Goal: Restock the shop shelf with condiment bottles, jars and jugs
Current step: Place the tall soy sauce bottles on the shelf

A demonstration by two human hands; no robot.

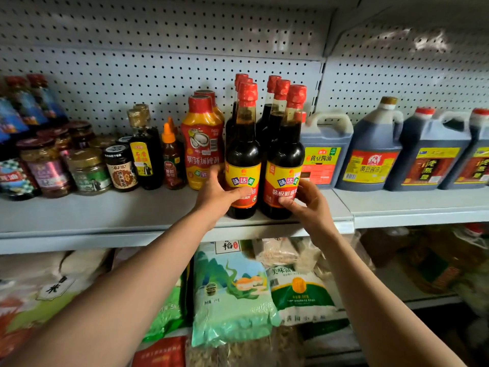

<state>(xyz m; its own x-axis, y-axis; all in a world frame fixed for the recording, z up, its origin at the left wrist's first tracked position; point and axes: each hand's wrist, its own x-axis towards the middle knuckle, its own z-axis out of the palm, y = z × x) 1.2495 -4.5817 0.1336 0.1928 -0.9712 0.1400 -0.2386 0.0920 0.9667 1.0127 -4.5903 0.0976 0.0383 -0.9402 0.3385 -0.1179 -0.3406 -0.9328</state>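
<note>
Two dark soy sauce bottles with red caps and yellow-red labels stand at the front of the grey shelf (111, 215). My left hand (219, 194) grips the lower body of the left soy sauce bottle (243, 152). Around the base of the right soy sauce bottle (285, 154), my right hand (304, 205) curls its fingers. Both bottles stand upright on the shelf, touching side by side. More bottles of the same kind are lined up behind each.
Left of the bottles stand an orange oyster sauce squeeze bottle (202, 144), small sauce bottles and several jars (87, 170). Dark soy and vinegar jugs (370, 149) fill the shelf to the right. Rice bags (232, 292) lie on the shelf below. Pegboard backs the shelf.
</note>
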